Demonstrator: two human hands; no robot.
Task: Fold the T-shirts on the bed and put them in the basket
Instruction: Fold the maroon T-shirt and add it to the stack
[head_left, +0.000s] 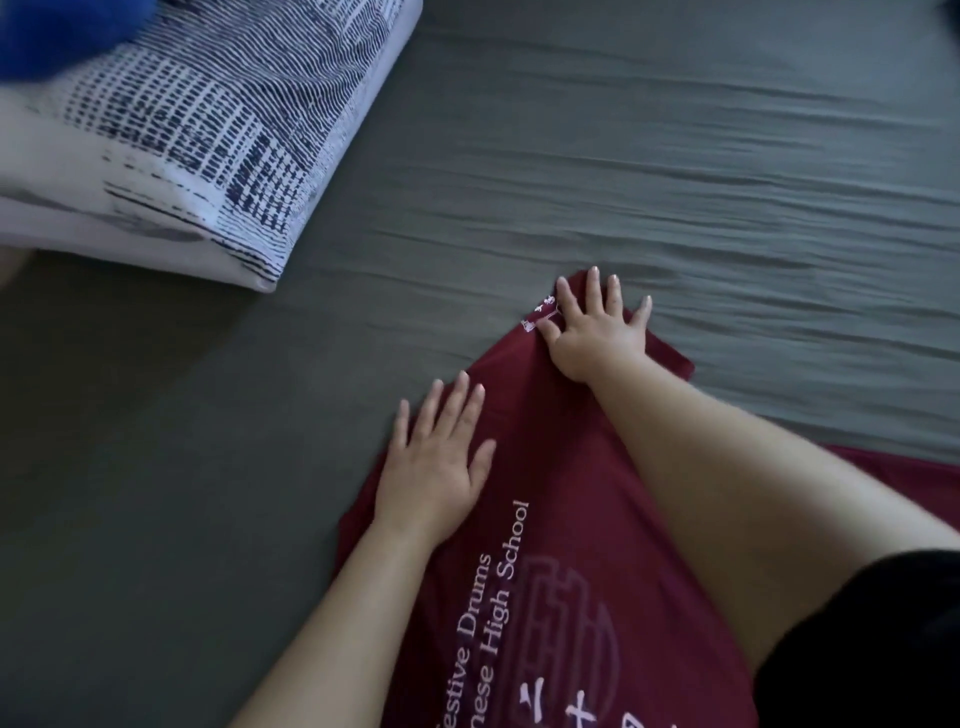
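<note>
A maroon T-shirt (561, 545) lies on the bed (623, 171), spread over the grey sheet in the lower middle of the view and running out of frame at the bottom. It narrows toward its far end, with pale printed lettering and a round emblem showing on the upper face; some of the words read "Drums" and "High School". A further strip of maroon cloth shows past the right forearm near the right edge, but whether it belongs to the same shirt cannot be told.

The left hand (441, 462) lies flat on the shirt near its left edge, palm down, fingers straight and slightly spread, gripping nothing. The right hand (597, 327) rests farther away on the narrow far end of the shirt, also palm down with fingers splayed and straight, fingertips reaching the cloth's far edge; the thumb sits beside a small white printed mark there. Neither hand pinches or curls round the fabric; both press on it with flat fingers. A black sleeve (883, 634) covers the right upper arm at the lower right corner.

At the upper left, a white pillow (197, 140) with a dark blue dashed pattern sits on the bed, well apart from the shirt. A blurred blue thing (67, 31) lies on it at the top left corner.
</note>
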